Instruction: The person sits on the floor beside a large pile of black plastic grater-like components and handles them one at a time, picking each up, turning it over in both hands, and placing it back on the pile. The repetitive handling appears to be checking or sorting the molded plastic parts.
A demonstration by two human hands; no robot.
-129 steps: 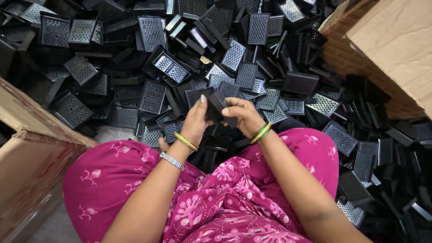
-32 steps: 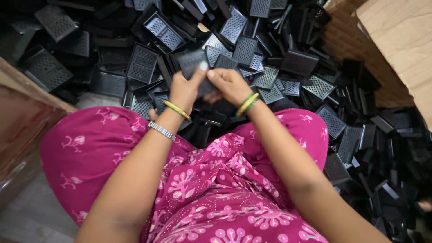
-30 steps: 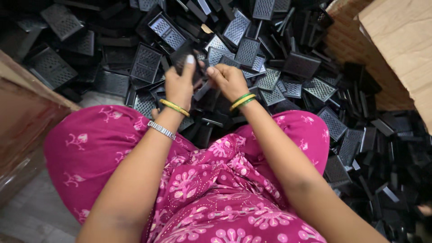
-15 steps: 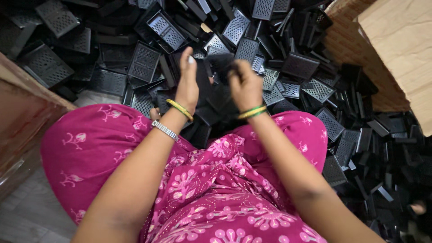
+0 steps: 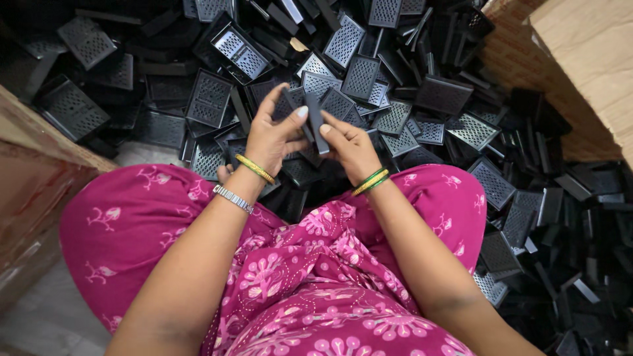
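A small black plastic part (image 5: 315, 122) stands on edge between my two hands, just above my lap. My left hand (image 5: 271, 135) grips it from the left, thumb against its side, with a yellow bangle and a silver bracelet on that wrist. From the right, my right hand (image 5: 351, 148), which wears green and yellow bangles, pinches the same part with thumb and fingers. Both hands hover over the near edge of a big heap of black grilled plastic parts (image 5: 369, 72).
The heap of black parts (image 5: 527, 198) spreads across the floor ahead and to the right. A cardboard box (image 5: 580, 59) stands at the upper right, another cardboard box (image 5: 33, 171) at the left. My pink flowered clothing (image 5: 297, 277) covers my lap.
My hands lifted a black part from the heap and turned it; it now stands on edge between both hands. The view has shifted slightly.
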